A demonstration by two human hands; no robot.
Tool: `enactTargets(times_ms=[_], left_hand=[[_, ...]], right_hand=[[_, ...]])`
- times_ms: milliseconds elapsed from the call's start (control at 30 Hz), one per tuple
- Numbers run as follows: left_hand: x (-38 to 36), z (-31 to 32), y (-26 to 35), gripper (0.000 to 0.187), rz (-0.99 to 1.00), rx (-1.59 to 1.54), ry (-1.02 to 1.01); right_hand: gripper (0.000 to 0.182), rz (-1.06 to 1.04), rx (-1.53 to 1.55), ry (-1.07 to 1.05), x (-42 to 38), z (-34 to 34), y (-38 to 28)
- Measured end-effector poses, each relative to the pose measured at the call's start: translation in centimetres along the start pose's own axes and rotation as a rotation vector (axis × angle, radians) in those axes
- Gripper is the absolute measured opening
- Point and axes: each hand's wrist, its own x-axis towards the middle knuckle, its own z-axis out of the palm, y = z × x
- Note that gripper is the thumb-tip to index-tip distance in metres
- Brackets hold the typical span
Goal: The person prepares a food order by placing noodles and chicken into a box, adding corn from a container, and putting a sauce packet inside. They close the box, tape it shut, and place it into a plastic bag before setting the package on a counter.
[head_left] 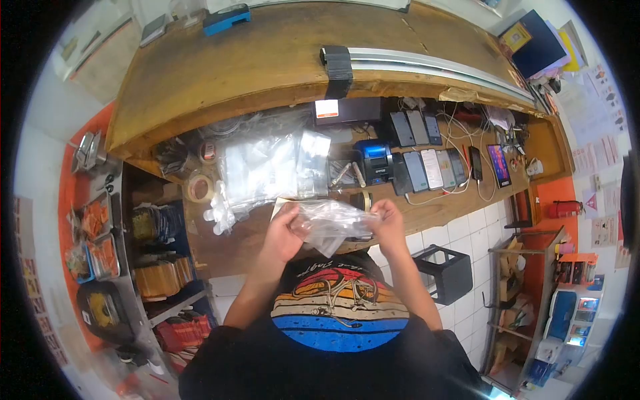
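I have the clear plastic (331,217) stretched between my two hands, just in front of my shirt and above the near edge of the surface (230,250). My left fingers (290,211) are closed on one end, and my right fingers (383,207) seem to pinch the other end, though glare on the film blurs exactly where the tips meet it. The middle sags and folds, with one corner hanging below my fingers.

Handling this well, I judge, calls for a light pinch close to the edges, with just enough pull to ease out the creases; a hard tug could stretch or tear such thin film. I would let the left side anchor while the right does the fine work, rubbing gently where layers may cling.

Beyond my left fingers lies a stack of clear packets (257,167), with a tape roll (199,188) farther left, so loose film is best held clear of both. The small printer (375,162) sits beyond my right fingers.
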Motion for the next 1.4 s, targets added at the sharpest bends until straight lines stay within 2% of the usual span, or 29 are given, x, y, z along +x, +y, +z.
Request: enactTargets(times_ms=[100, 200, 300, 367, 467, 567, 600, 667, 700, 767, 867, 900, 933, 967, 1033, 1100, 1167, 1233, 1267, 1300, 1333, 1400], left_hand=[[0.2, -0.9, 0.3, 0.016, 0.164, 0.054, -0.237], [-1.3, 1.1, 1.0, 0.025, 0.269, 0.113, 0.014], [-2.1, 0.7, 1.3, 0.030, 0.296, 0.117, -0.096], [-2.3, 0.9, 1.0, 0.033, 0.354, 0.157, -0.085], [-2.9, 0.9, 1.1, 0.035, 0.393, 0.185, -0.148], [-3.6, 1.6, 1.0, 0.035, 0.436, 0.184, -0.130], [-3.8, 1.9, 0.9, 0.035, 0.456, 0.182, -0.102], [-2.6, 0.2, 1.3, 0.036, 0.830, 0.405, 0.066], [-2.2, -0.4, 1.6, 0.036, 1.015, 0.519, 0.153], [-3.6, -0.4, 2.2, 0.027, 0.911, 0.596, 0.060], [-3.8, -0.2, 1.8, 0.014, 0.753, 0.786, -0.082], [-3.7, -0.2, 1.5, 0.012, 0.698, 0.862, -0.129], [-3.4, 0.1, 0.8, 0.022, 0.805, 0.987, -0.133], [-2.9, -0.5, 0.6, 0.023, 0.773, 1.096, -0.201], [-1.4, -2.5, 0.7, 0.026, 0.702, 1.309, -0.339], [2.5, -6.7, 1.7, 0.028, 0.516, 1.316, 0.066], [3.4, -7.1, 2.2, 0.030, 0.664, 1.432, 0.303], [3.7, -7.1, 2.3, 0.031, 1.174, 1.658, 0.367], [1.4, -2.9, 1.5, 0.024, 1.351, 1.640, 0.466], [1.0, -1.2, 0.8, 0.022, 1.400, 1.668, 0.272], [0.8, -0.1, 0.3, 0.021, 1.441, 1.687, 0.075], [1.6, 0.3, -1.0, 0.019, 1.289, 1.705, -0.205]], right_hand=[[0.026, 0.065, 0.143, 0.018, 0.1, -0.2, -2.2], [0.024, 0.042, 0.230, 0.046, -0.2, 0.0, -2.8], [0.022, 0.013, 0.274, 0.156, -0.5, 0.4, -4.1], [0.020, 0.005, 0.260, 0.207, -0.5, 0.2, -4.4], [0.018, -0.018, 0.097, 0.274, -0.5, -0.1, -4.5], [0.013, -0.014, 0.033, 0.196, -0.8, -1.0, -4.5], [0.011, -0.152, -0.108, 0.231, -0.7, -1.5, -4.1], [0.008, -0.425, -0.390, 0.301, -0.3, -2.9, -2.1], [0.008, -0.374, -0.337, 0.360, -0.2, -4.5, -1.4], [0.008, -0.279, -0.231, 0.478, 0.1, -7.6, -1.2], [0.011, -0.158, -0.076, 0.465, -0.1, -8.8, -1.5], [0.012, -0.187, -0.112, 0.435, 0.1, -8.9, -1.0], [0.013, -0.216, -0.146, 0.405, 0.5, -9.0, 0.1], [0.014, -0.245, -0.180, 0.376, 0.8, -8.9, 0.7], [0.011, -0.163, -0.305, 0.315, 0.0, -5.5, -0.5], [0.011, -0.145, -0.375, 0.321, 0.2, -5.2, 0.2], [0.014, -0.191, -0.390, 0.398, 1.5, -6.1, 2.3], [0.017, -0.199, -0.297, 0.372, 2.0, -5.5, 2.9], [0.021, -0.165, -0.268, 0.323, 1.7, -4.4, 1.3], [0.025, -0.131, -0.240, 0.274, 1.5, -3.3, -0.1], [0.025, -0.182, -0.223, 0.206, 1.4, -2.1, -1.0], [0.028, -0.277, -0.188, 0.064, 1.2, -0.1, -2.1]])
